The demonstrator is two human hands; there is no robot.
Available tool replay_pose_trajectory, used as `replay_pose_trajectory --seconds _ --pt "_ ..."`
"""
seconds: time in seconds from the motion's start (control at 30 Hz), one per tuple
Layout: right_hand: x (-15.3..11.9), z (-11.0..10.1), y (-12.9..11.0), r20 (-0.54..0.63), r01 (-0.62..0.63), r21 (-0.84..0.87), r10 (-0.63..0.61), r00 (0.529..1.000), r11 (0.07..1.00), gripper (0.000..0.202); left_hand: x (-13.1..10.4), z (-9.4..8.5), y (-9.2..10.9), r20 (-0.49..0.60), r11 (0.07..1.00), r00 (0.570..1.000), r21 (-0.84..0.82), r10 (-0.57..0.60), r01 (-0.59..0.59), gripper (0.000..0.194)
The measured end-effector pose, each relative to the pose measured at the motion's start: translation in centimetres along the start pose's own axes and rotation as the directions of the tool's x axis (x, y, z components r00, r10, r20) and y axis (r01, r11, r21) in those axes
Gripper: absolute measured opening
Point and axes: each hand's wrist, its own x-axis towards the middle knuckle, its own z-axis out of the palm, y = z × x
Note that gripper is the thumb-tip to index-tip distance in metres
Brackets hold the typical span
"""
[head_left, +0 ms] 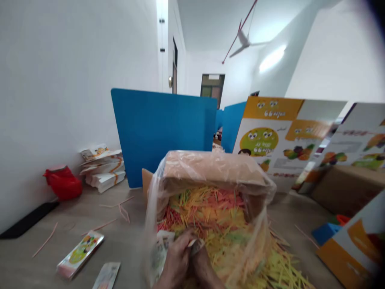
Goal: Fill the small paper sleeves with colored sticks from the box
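A cardboard box (192, 170) lined with clear plastic lies open towards me, full of thin yellow, orange, red and green sticks (216, 216). At its front opening my left hand (177, 257) and my right hand (203, 263) are close together, fingers closed around a small pale packet (195, 244) that is blurred and partly hidden. Beside my left hand, inside the plastic, is a whitish printed packet (164, 241). On the table at the left lie a filled packet with fruit print (80, 253) and a flatter packet (106, 276).
Loose sticks (45, 241) are scattered on the table (126, 249). A red bag (63, 182) and a stack of printed packaging (104, 168) stand at the left. Blue panels (168, 124) and printed cartons (270, 136) rise behind; a blue container (326, 233) is at the right.
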Motion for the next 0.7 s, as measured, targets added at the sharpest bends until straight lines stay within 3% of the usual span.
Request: replay_pose_trajectory --seconds 0.1,0.17,0.27,0.37,0.43,0.57,0.7 --pt "-0.6 -0.5 0.8 -0.04 -0.077 -0.029 0.076 0.996 0.997 0.031 -0.2 0.0 2.2 0.03 0.992 0.999 -0.121 -0.035 0.039 0.018" --pt "-0.7 -0.7 2.0 -0.03 -0.138 0.006 0.138 0.99 0.99 0.026 0.2 -0.3 2.8 -0.052 0.942 0.994 -0.328 -0.099 0.077 0.012" --pt "-0.5 -0.8 3.7 -0.065 -0.174 0.072 0.179 0.982 0.982 0.031 1.1 -1.5 2.7 -0.117 0.91 0.978 -0.399 -0.175 0.115 0.018" --pt "-0.2 -0.7 3.8 -0.152 -0.123 0.217 0.158 0.976 0.968 0.029 1.4 -2.7 2.8 -0.205 0.909 0.968 -0.414 -0.144 0.048 0.019" --pt "0.0 -0.6 3.4 -0.105 -0.101 0.189 0.122 0.987 0.977 0.027 1.1 -2.9 2.9 -0.149 0.937 0.987 -0.349 -0.064 0.008 0.014" --pt "0.2 -0.2 3.2 -0.036 -0.12 -0.026 0.119 0.992 0.992 0.02 0.4 -1.5 2.2 0.131 0.992 0.991 -0.121 0.04 -0.024 0.013" --pt "0.3 0.2 3.9 -0.047 -0.145 -0.069 0.142 0.989 0.987 0.016 0.0 -0.7 1.1 0.098 0.991 0.995 -0.133 0.025 -0.012 0.016"
